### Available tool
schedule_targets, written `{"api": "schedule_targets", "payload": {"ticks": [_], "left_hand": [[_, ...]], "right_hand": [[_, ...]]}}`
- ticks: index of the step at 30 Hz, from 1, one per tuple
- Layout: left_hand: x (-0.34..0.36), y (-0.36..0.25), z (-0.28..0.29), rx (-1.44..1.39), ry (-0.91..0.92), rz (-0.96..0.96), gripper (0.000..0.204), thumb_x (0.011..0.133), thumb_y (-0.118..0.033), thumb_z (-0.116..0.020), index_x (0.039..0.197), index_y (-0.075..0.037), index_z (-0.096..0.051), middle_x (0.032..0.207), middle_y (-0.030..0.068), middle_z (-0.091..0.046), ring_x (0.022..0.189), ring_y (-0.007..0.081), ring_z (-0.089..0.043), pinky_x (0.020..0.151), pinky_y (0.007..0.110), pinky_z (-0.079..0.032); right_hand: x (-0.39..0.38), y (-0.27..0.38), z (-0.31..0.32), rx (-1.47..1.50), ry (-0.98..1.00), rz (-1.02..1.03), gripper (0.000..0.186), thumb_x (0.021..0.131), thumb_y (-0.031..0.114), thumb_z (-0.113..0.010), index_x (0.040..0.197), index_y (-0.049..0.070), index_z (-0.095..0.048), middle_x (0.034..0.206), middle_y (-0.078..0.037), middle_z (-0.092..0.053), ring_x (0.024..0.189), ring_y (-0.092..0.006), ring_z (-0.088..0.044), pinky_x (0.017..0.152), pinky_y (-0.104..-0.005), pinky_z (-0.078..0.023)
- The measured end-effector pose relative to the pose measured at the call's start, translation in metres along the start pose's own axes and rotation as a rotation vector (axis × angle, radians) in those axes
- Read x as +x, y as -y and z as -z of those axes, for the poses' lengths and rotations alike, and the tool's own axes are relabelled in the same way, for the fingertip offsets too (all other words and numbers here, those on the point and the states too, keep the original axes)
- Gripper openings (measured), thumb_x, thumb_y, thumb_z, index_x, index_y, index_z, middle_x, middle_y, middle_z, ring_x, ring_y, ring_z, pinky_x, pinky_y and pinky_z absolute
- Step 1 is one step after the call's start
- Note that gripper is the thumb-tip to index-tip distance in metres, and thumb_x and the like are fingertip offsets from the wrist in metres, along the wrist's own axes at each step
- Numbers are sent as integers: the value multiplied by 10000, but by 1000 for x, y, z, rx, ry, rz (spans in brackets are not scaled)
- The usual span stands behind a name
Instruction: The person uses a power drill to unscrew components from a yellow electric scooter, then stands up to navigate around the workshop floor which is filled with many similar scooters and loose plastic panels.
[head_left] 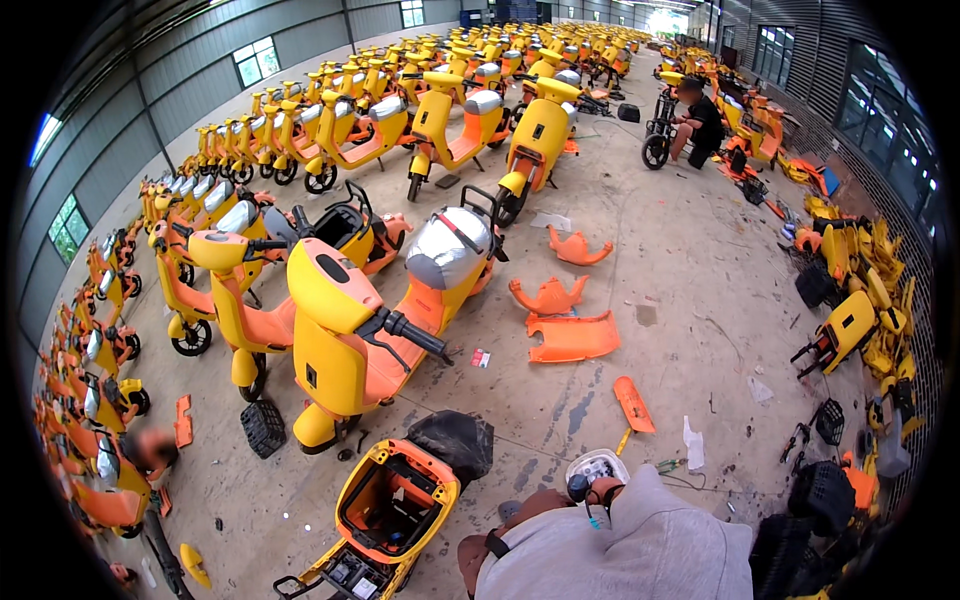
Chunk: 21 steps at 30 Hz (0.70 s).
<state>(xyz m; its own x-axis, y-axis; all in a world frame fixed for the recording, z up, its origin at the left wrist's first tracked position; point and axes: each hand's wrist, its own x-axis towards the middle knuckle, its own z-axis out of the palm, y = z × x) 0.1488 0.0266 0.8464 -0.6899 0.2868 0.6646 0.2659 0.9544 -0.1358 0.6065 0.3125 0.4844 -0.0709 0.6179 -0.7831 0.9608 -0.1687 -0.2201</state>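
Note:
Close to my body at the lower middle, a white tub (pixel 597 463) with small parts in it sits on the floor. My right hand (pixel 606 489) is at the tub's near edge, below my grey sleeve; its fingers are mostly hidden. My left hand (pixel 543 507) lies left of the tub, beyond a dark wristband (pixel 496 544), and its fingers do not show clearly. A small dark round thing (pixel 578 487) is between the hands. Just beyond the tub are a yellow handle (pixel 624 441) and an orange panel (pixel 633 404). Left of me stands an opened yellow-orange scooter body (pixel 442 478).
A yellow scooter (pixel 335 290) with a silver seat cover stands ahead left, with rows of scooters behind. Orange fairings (pixel 575 338) lie ahead. A white scrap (pixel 693 443) and black baskets (pixel 822 497) are to the right. A person (pixel 703 125) crouches far right; another (pixel 150 450) is at left.

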Motion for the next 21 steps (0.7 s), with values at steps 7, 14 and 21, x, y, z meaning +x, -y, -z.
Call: {"api": "schedule_targets", "payload": {"ticks": [7, 14, 21], "left_hand": [[3, -1, 0, -1, -7, -11, 318, 920, -306, -521, 1045, -29, -614, 757, 147, -597, 688, 298, -618, 563, 405, -508], [0, 2, -1, 12, -4, -14, 318, 914, -312, -528, 1042, -33, -613, 756, 141, -589, 690, 293, -613, 561, 403, -503], [-1, 5, -3, 27, 5, -20, 319, 907, -318, -534, 1039, -38, -612, 755, 134, -581, 693, 288, -609, 559, 401, -499]], "right_hand": [[13, -19, -11, -13, -10, 22, 540, 613, 442, -672, 942, 14, -692, 929, -213, -684, 892, -355, -661, 761, -425, -517], [29, -33, -19, 11, 45, 79, 569, 622, 495, -670, 938, 23, -696, 919, -208, -686, 884, -347, -665, 756, -432, -517], [28, -45, -2, 166, 263, 272, 563, 636, 513, -662, 935, 38, -700, 909, -202, -687, 881, -347, -664, 760, -432, -517]]}}
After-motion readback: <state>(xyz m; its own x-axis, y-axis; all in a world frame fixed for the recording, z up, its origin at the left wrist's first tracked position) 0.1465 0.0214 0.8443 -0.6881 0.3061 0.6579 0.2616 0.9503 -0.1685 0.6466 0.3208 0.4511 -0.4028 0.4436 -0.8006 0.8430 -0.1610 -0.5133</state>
